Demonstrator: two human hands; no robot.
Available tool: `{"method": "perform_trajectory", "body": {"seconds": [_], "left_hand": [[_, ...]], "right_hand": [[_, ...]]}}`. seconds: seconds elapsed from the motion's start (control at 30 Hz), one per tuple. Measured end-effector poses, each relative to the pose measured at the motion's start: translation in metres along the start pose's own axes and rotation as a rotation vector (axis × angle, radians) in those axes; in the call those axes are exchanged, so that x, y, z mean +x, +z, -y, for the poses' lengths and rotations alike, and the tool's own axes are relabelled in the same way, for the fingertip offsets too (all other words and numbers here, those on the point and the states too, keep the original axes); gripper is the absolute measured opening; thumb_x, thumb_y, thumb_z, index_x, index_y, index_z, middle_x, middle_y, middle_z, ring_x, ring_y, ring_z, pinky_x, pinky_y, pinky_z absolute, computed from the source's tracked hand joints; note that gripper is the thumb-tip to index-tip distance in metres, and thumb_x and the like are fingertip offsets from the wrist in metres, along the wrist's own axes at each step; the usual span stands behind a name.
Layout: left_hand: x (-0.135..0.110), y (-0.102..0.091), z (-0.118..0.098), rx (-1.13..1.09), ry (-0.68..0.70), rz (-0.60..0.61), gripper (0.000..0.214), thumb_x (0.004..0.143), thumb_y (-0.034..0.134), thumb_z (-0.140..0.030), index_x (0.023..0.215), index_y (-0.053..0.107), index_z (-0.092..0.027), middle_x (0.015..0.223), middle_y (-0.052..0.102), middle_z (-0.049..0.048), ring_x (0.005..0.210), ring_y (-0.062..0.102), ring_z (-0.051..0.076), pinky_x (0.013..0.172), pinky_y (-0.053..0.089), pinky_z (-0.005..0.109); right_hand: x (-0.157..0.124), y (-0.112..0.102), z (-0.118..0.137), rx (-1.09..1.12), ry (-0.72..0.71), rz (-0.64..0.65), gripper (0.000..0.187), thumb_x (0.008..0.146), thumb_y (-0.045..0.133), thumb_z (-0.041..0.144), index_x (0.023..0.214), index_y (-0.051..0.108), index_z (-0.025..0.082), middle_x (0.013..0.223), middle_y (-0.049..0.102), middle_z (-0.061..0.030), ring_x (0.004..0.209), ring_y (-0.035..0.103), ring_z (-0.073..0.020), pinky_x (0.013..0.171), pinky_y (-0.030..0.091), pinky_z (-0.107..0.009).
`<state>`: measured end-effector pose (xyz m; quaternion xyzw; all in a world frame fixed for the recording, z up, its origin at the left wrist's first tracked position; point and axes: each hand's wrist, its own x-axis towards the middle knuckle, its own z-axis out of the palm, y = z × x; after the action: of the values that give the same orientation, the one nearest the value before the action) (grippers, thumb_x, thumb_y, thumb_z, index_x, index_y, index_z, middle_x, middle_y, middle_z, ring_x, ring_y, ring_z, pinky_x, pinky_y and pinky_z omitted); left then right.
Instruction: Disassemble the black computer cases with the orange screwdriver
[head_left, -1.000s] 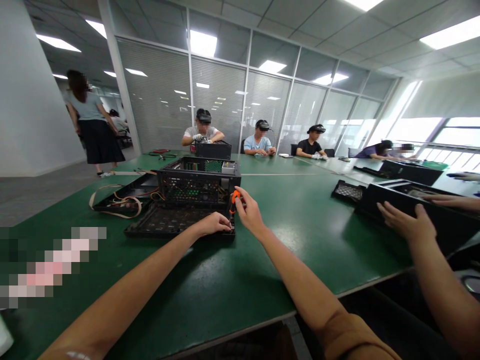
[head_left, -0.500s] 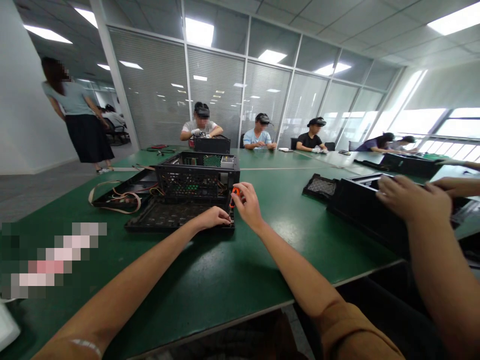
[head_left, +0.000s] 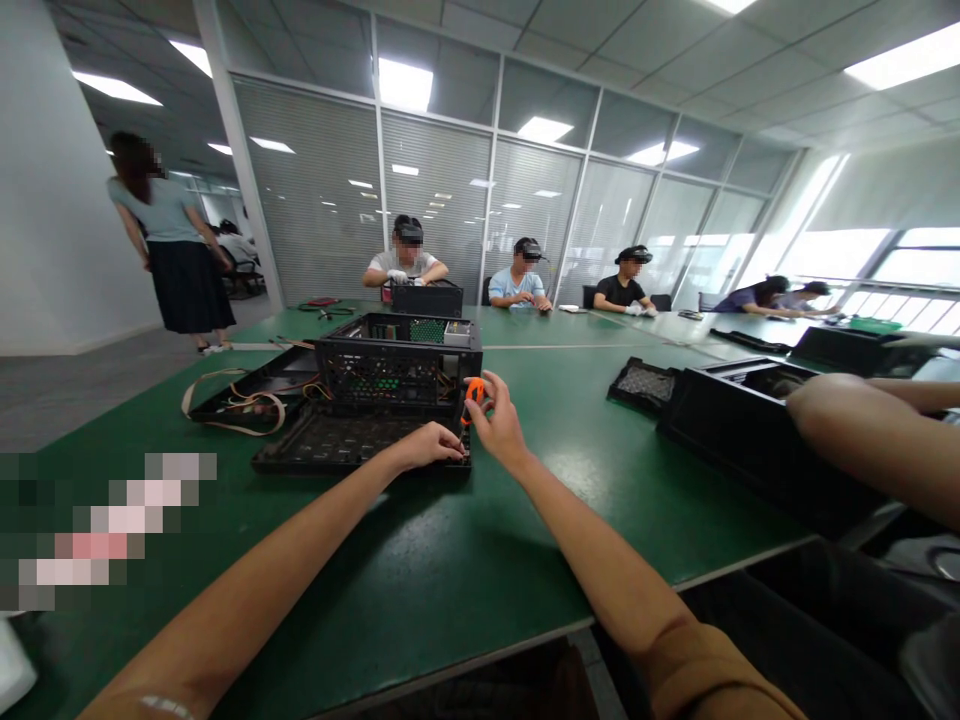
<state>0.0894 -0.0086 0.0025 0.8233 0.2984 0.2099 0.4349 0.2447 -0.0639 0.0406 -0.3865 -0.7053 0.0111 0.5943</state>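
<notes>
the right hand point(head_left: 496, 418) pinched an orange-handled screwdriver point(head_left: 474, 392) between the thumb and fingers; the tool stood tilted, handle uppermost, with its shaft slanting down to the near right corner of a flat black panel point(head_left: 322, 442). the left hand point(head_left: 431, 443) was at that same corner, its fingers drawn in close about the tip of the screwdriver; whether they gripped a small part could not be told. the panel lay flat on a green table point(head_left: 480, 560), directly in front of a black computer case point(head_left: 360, 375), whose top was open and whose near side was perforated; whether the two were joined could not be made out. to the left of the case lay a shallow black tray point(head_left: 286, 370) with loose wires, and a pale strap point(head_left: 185, 402) looped over its outer end. to the right, well apart, a second black case point(head_left: 720, 430) stood beside a mesh panel point(head_left: 643, 385), with a co-worker's arm point(head_left: 862, 420) in front of it. across the table, a seated person point(head_left: 407, 262) in gloves bent over a third case point(head_left: 427, 300).
</notes>
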Motion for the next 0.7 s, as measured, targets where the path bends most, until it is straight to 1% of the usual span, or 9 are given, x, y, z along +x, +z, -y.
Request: {"method": "perform_trajectory", "body": {"seconds": [0.13,0.3,0.47,0.53,0.6,0.7], "left_hand": [[-0.0010,0.0001,0.0002,-0.006,0.004,-0.008,0.028,0.062,0.066,-0.031,0.080,0.069,-0.011,0.077,0.068,0.0053,0.073,0.059,0.016,0.071,0.043,0.024],[0.0005,-0.0011,0.0039,0.006,0.016,-0.004,0.028,0.062,0.066,-0.031,0.081,0.069,-0.011,0.076,0.068,0.0051,0.073,0.059,0.016,0.070,0.044,0.024],[0.0015,-0.0011,0.0058,0.024,0.032,0.007,0.028,0.063,0.065,-0.032,0.082,0.070,-0.012,0.079,0.069,0.0052,0.076,0.060,0.017,0.074,0.044,0.025],[0.0011,-0.0008,0.0052,0.019,0.021,0.007,0.029,0.064,0.065,-0.033,0.083,0.069,-0.012,0.080,0.069,0.0054,0.076,0.060,0.017,0.075,0.044,0.025],[0.0007,-0.0006,0.0045,0.016,0.019,0.009,0.029,0.064,0.065,-0.032,0.083,0.069,-0.012,0.082,0.069,0.0055,0.077,0.060,0.017,0.075,0.044,0.025],[0.0003,-0.0009,0.0038,0.023,0.047,0.023,0.028,0.064,0.064,-0.031,0.083,0.069,-0.011,0.082,0.069,0.0055,0.078,0.060,0.017,0.076,0.044,0.025]], "right_hand": [[-0.0020,0.0021,-0.0066,0.003,0.019,-0.001,0.039,0.084,0.045,0.026,0.121,0.039,0.016,0.113,0.056,-0.0111,0.102,0.052,-0.0184,0.083,0.044,-0.032],[-0.0022,0.0028,-0.0056,-0.003,0.006,0.042,0.040,0.086,0.040,0.027,0.125,0.037,0.017,0.115,0.053,-0.0101,0.104,0.051,-0.0180,0.088,0.042,-0.033],[-0.0011,0.0023,-0.0026,0.028,0.001,0.079,0.042,0.087,0.035,0.026,0.129,0.033,0.019,0.113,0.055,-0.0080,0.103,0.051,-0.0168,0.090,0.040,-0.033],[-0.0010,0.0020,-0.0014,0.039,0.004,0.079,0.043,0.088,0.034,0.025,0.130,0.032,0.020,0.113,0.055,-0.0076,0.103,0.051,-0.0166,0.089,0.040,-0.032],[-0.0009,0.0014,-0.0002,0.036,0.004,0.078,0.041,0.087,0.034,0.025,0.128,0.035,0.020,0.112,0.055,-0.0072,0.101,0.052,-0.0162,0.087,0.041,-0.031],[-0.0006,0.0007,0.0003,0.008,0.015,0.071,0.038,0.085,0.040,0.027,0.123,0.040,0.020,0.105,0.057,-0.0064,0.089,0.054,-0.0154,0.079,0.044,-0.030]]}}
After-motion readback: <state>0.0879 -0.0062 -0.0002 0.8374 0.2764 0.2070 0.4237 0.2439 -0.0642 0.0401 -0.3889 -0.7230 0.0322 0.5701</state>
